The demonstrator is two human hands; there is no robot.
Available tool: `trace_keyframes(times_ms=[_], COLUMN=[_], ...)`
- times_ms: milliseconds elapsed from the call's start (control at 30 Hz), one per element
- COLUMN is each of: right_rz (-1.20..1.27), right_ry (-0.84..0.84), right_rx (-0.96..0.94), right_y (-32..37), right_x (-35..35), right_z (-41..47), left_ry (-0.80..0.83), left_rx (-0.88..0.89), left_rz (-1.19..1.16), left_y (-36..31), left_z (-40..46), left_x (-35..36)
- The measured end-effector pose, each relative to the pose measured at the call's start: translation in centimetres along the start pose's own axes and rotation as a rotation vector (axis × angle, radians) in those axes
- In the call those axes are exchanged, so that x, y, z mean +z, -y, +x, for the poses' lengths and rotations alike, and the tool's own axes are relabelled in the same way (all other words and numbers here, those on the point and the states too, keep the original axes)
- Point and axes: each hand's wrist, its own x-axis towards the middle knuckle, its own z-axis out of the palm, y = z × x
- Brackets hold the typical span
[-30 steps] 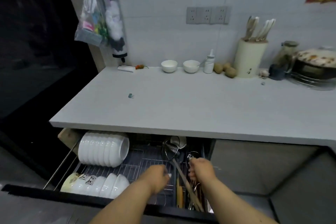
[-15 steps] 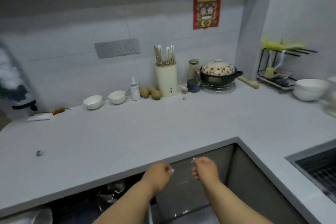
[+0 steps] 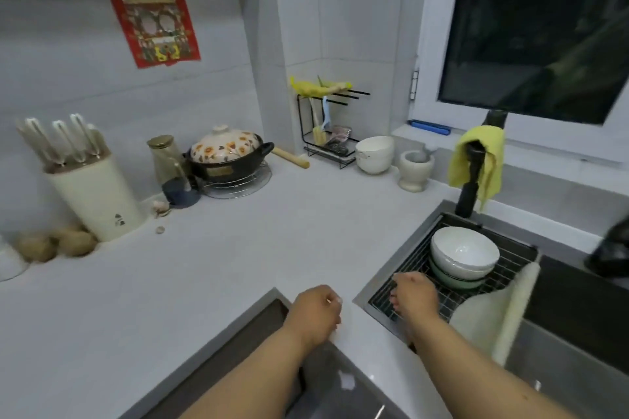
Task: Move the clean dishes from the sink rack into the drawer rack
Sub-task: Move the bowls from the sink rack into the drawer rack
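Observation:
A black wire sink rack (image 3: 422,260) sits in the sink at the right. In it stands a white bowl (image 3: 464,252) stacked on a pale green dish (image 3: 454,279). My right hand (image 3: 415,296) hovers over the rack's near left corner, fingers curled down, holding nothing that I can see. Over the counter's front edge my left hand (image 3: 315,313) is loosely closed and empty. The drawer rack is out of view below the counter.
A pale cloth (image 3: 493,313) hangs over the sink divider. A black faucet (image 3: 471,177) carries a yellow rag. On the counter stand a knife block (image 3: 97,194), a clay pot (image 3: 228,156), a white bowl (image 3: 374,155) and a mortar (image 3: 416,168).
My view has swung right from the open drawer rack to the sink. Both hands left the utensils in the drawer and moved right; my right hand now reaches over the sink rack.

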Motion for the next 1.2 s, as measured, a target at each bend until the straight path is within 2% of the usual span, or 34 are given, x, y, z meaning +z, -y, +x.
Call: trace_keyframes(times_ms=[167, 300, 433, 567, 667, 800, 933, 1200], right_rz=[-0.04, -0.069, -0.129, -0.254, -0.409, -0.503, -0.559, -0.295], right_ry=[-0.233, -0.348, -0.36, -0.309, -0.27, -0.227, -0.281, -0.401], right_rx=[0.075, 0.179, 0.234, 0.242, 0.259, 0.257, 0.243, -0.025], right_y=[-0.1, -0.7, 0.0, 1.1, 1.8, 1.5, 2.6, 4.4], right_x=[-6.4, -10.4, -12.4, -12.5, -12.4, -12.7, -12.7, -13.4], right_z=[8.0, 12.4, 15.6, 17.5, 18.0, 19.0, 18.5, 14.2], left_ry=[0.094, 0.152, 0.127, 0.023, 0.029, -0.003, -0.02, -0.007], left_rx=[0.07, 0.077, 0.147, 0.32, 0.439, 0.462, 0.477, 0.444], left_rz=[0.041, 0.03, 0.142, 0.41, 0.509, 0.478, 0.492, 0.429], left_y=[-3.1, -4.1, -4.5, -4.1, -3.4, -2.9, -3.0, -2.7], left_z=[4.4, 6.9, 8.4, 9.5, 9.5, 9.6, 9.3, 9.5], left_x=[4.9, 7.9, 10.0, 11.4, 12.5, 12.6, 12.4, 12.3])
